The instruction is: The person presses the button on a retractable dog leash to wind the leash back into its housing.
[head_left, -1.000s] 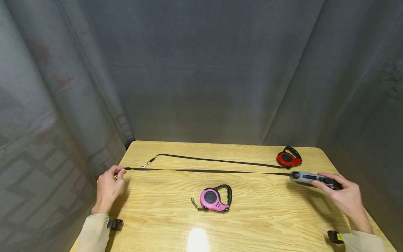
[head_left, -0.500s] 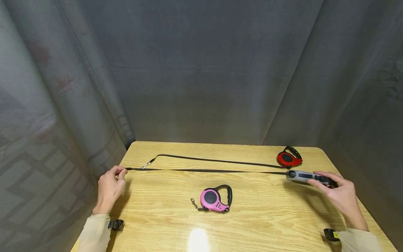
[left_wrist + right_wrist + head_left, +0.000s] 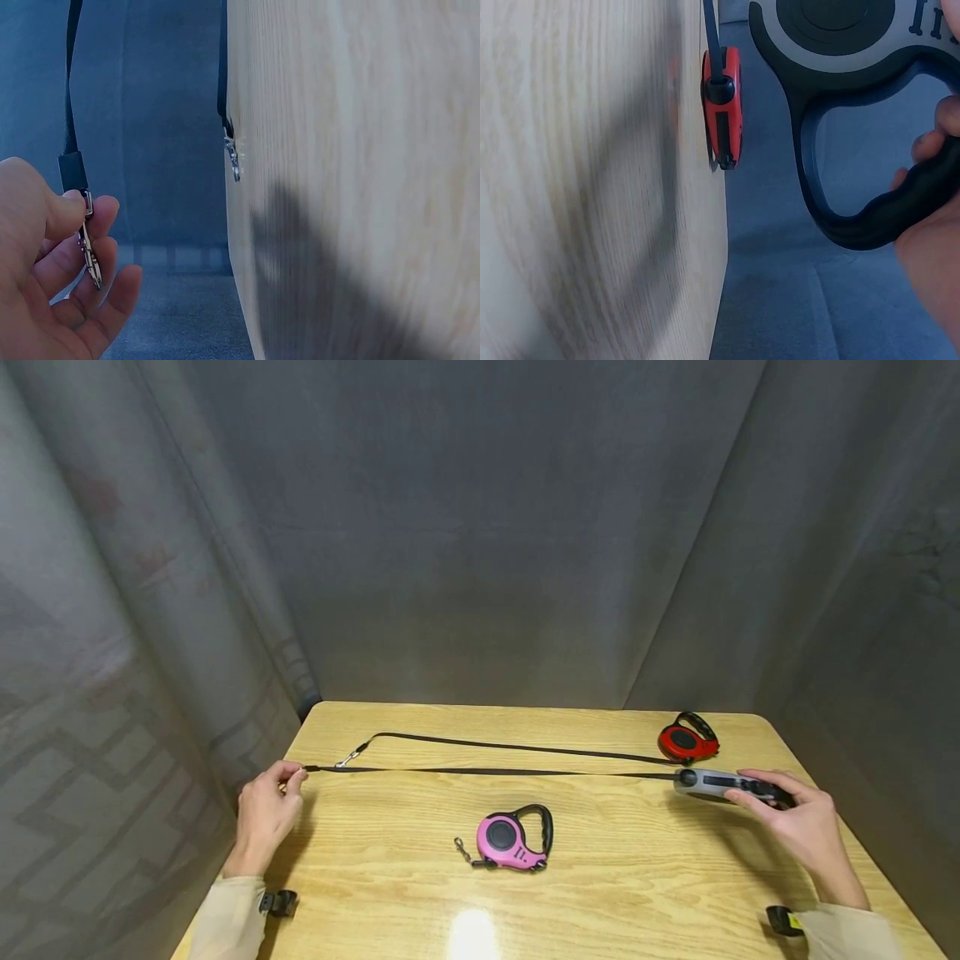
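Note:
In the head view my left hand (image 3: 264,817) pinches the clip end of a black strap (image 3: 480,771). The left wrist view shows the metal snap clip (image 3: 91,259) against thumb and fingers. That strap runs nearly straight across, above the table, into a grey and black retractable dog leash (image 3: 699,782). My right hand (image 3: 806,827) grips its black looped handle (image 3: 915,196), seen partly in the right wrist view. The casing is held on edge, off the table.
On the wooden table (image 3: 390,893), a red retractable leash (image 3: 681,741) lies at the back right, its strap extended left to a metal clip (image 3: 348,759). A pink retractable leash (image 3: 504,837) lies front centre, clip near its casing. Grey curtains (image 3: 480,543) stand around.
The right hand and the grey leash have shifted a little left. My left hand has moved slightly right, so the strap between them spans a bit less. Red and pink leashes stay put.

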Tool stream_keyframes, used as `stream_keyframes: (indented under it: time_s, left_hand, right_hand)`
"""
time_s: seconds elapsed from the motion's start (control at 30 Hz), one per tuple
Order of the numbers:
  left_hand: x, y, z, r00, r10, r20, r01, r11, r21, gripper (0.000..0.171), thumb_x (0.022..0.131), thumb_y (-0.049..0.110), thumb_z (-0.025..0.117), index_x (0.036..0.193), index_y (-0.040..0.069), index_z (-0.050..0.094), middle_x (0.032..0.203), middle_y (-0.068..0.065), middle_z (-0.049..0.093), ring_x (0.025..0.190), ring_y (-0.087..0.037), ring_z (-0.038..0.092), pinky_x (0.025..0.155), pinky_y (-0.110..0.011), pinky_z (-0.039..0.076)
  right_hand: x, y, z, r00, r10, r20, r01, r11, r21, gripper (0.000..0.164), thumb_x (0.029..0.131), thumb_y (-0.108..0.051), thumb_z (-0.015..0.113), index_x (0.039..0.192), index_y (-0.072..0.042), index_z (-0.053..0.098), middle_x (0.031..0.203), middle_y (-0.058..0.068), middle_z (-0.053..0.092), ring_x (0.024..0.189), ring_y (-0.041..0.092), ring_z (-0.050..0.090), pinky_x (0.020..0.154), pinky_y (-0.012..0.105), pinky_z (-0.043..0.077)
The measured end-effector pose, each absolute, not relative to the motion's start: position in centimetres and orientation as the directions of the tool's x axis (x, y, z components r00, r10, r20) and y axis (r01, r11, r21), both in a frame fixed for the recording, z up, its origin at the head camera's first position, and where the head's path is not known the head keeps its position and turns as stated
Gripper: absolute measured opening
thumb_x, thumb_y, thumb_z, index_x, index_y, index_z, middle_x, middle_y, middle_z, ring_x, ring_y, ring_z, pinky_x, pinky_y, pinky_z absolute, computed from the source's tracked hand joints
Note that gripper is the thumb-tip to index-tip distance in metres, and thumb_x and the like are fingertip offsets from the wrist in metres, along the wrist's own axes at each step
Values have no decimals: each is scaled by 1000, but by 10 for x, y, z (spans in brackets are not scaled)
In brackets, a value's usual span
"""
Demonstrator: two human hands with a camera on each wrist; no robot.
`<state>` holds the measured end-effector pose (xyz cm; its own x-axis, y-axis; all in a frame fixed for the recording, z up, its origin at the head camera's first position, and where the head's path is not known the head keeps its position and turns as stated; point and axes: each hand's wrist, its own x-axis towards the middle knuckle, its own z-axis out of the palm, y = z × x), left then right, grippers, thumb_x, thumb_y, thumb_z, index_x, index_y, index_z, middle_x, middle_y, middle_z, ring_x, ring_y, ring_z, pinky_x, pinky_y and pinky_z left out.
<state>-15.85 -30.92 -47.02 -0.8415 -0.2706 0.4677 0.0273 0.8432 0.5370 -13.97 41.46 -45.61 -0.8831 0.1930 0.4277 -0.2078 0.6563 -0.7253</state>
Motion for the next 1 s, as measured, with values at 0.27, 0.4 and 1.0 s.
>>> stream_keyframes:
  time_s: [0.27,0.4,1.0]
  left_hand:
    - [-158,-309,-471,-839,-272,471,31,841,541,14,101,11,68,106,-1,76,98,-23,79,95,-47,74,88,-62,49]
    - [-158,-309,-472,-840,-263,474,43,839,542,15,101,11,68,106,0,76,99,-23,79,95,-47,74,89,-62,49]
    - [-158,-304,-473,-850,-263,457,37,835,549,11,102,13,69,104,4,77,99,-20,79,95,-45,73,89,-62,49]
  right_hand:
    - [-139,413,-453,-891,193,410,-200,644,-738,36,85,-10,91,118,-1,79,99,-40,66,86,-15,60,66,8,47]
    - [-138,410,-453,-890,189,414,-206,644,-737,36,84,-10,91,117,-1,79,98,-39,66,85,-14,60,65,9,47]
    - [-136,405,-453,-888,162,431,-237,641,-730,39,84,-6,91,119,3,77,102,-35,66,91,-15,61,69,7,48]
